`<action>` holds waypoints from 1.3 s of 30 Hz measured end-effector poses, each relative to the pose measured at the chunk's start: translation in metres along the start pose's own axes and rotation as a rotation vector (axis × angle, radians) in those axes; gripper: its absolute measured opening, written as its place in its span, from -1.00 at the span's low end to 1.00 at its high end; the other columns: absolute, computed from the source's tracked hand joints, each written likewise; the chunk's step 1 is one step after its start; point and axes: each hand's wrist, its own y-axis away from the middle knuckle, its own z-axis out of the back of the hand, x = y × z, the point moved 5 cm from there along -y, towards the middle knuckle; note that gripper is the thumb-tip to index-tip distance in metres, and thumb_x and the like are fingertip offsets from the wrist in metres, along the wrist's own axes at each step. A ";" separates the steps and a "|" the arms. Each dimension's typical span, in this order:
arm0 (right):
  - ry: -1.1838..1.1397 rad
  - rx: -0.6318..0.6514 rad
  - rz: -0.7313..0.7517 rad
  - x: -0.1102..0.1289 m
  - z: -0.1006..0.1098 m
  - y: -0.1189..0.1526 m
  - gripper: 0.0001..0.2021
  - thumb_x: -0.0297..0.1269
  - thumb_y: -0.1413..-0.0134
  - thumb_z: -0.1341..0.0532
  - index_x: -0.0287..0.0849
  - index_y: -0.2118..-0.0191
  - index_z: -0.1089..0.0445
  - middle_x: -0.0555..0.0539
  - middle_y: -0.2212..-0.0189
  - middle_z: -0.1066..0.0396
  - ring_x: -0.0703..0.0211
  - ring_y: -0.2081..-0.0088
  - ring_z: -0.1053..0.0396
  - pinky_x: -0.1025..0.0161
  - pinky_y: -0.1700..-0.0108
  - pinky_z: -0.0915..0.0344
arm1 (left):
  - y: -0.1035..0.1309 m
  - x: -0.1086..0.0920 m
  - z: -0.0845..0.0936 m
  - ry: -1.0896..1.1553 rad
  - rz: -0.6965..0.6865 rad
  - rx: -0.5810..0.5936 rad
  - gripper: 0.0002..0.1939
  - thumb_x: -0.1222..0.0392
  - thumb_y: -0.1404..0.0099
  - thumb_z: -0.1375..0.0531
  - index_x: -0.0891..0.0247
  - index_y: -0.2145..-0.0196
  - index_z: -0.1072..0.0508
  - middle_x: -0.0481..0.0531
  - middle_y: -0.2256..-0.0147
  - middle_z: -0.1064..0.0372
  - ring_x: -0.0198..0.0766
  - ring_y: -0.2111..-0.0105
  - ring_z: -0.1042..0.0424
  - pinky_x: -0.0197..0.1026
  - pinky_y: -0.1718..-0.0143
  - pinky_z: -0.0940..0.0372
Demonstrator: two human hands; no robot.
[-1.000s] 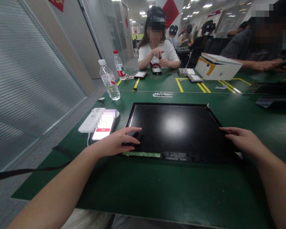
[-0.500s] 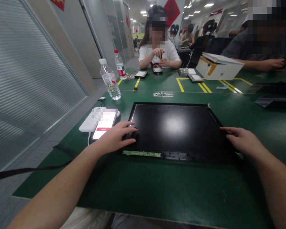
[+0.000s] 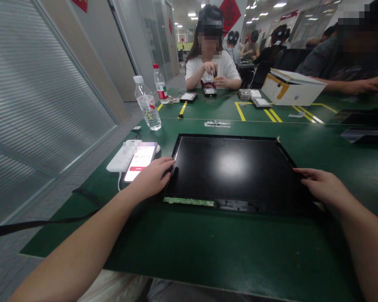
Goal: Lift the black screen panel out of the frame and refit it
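A black LCD panel [image 3: 227, 167] in a thin frame lies flat in front of me, with a bright reflection in its middle. Along its near edge runs a narrow green circuit board [image 3: 189, 201]. My left hand [image 3: 157, 174] is closed on the panel's left edge, fingertips over the rim and thumb out of sight below. On the opposite edge, my right hand [image 3: 323, 184] pinches the frame, index finger along the rim. The undersides of both grips are hidden.
A lit phone [image 3: 140, 162] rests against a white device [image 3: 118, 161] left of the panel. Beyond stand two water bottles, the nearer one [image 3: 148, 105] white-capped. Across the green table [image 3: 208, 239], a person handles a hard drive [image 3: 209, 92], near a white box [image 3: 294, 90].
My left hand has drawn back from over the screen, and its spread fingers have closed on the left edge. My right hand keeps its place at the right edge.
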 end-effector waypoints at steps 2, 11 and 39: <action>-0.074 -0.017 -0.013 -0.004 -0.001 -0.002 -0.49 -0.41 0.03 -0.19 -0.22 -0.07 -0.64 -0.14 0.33 -0.61 0.10 0.41 -0.46 0.22 0.35 -0.31 | 0.000 0.000 -0.003 0.007 0.000 0.004 -0.44 0.18 -0.40 -0.05 0.39 -0.27 -0.47 0.35 -0.27 -0.41 0.15 -0.27 -0.41 0.21 -0.33 -0.32; -0.224 -0.055 -0.109 -0.004 0.000 0.005 -0.47 -0.45 0.09 -0.20 -0.19 -0.04 -0.66 -0.12 0.19 -0.62 0.16 0.40 -0.39 0.25 0.38 -0.24 | -0.001 0.005 -0.008 0.009 0.036 -0.007 -0.38 0.25 -0.37 -0.03 0.49 -0.32 -0.41 0.41 -0.34 -0.34 0.18 -0.34 -0.35 0.26 -0.38 -0.24; -0.314 -0.048 -0.126 -0.002 0.002 0.005 -0.48 -0.45 0.19 -0.21 -0.19 0.04 -0.67 -0.11 0.29 -0.61 0.15 0.39 -0.39 0.27 0.37 -0.26 | 0.000 0.002 -0.008 -0.013 0.037 0.002 -0.42 0.24 -0.38 -0.03 0.37 -0.30 -0.46 0.33 -0.37 -0.32 0.15 -0.36 -0.33 0.27 -0.37 -0.26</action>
